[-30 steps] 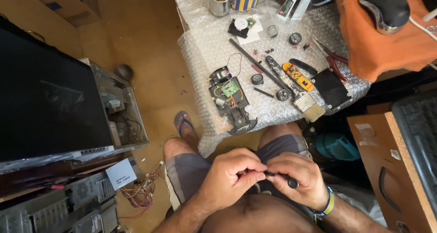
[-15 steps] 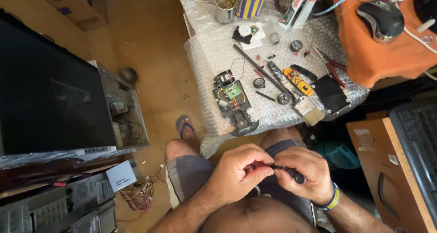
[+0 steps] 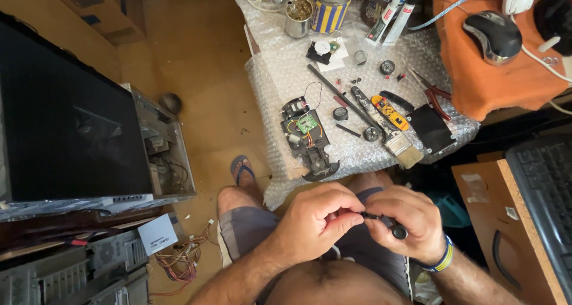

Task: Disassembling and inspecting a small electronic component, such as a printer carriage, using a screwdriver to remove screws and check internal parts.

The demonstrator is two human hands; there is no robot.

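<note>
- A small black rod-like part [image 3: 381,220] is held over the lap, at about 6 o'clock in the head view, well apart from the table.
- The left hand [image 3: 319,218] is closed, its thumb and fingertips pinched on the part's near end.
- The right hand [image 3: 411,221] is curled shut around the other end, where a round black knob is seen; a striped wristband [image 3: 442,258] is worn on that wrist.
- At 12 o'clock from the hands, an opened black toy chassis [image 3: 308,139] with a green circuit board and coloured wires is laid on the bubble-wrapped table [image 3: 280,78].
- At 1 o'clock, a paintbrush [image 3: 404,147], a yellow part [image 3: 390,112] and red-handled pliers [image 3: 435,93] are laid out.
- At 9 o'clock, a dark screen [image 3: 65,120] is seen.
</note>
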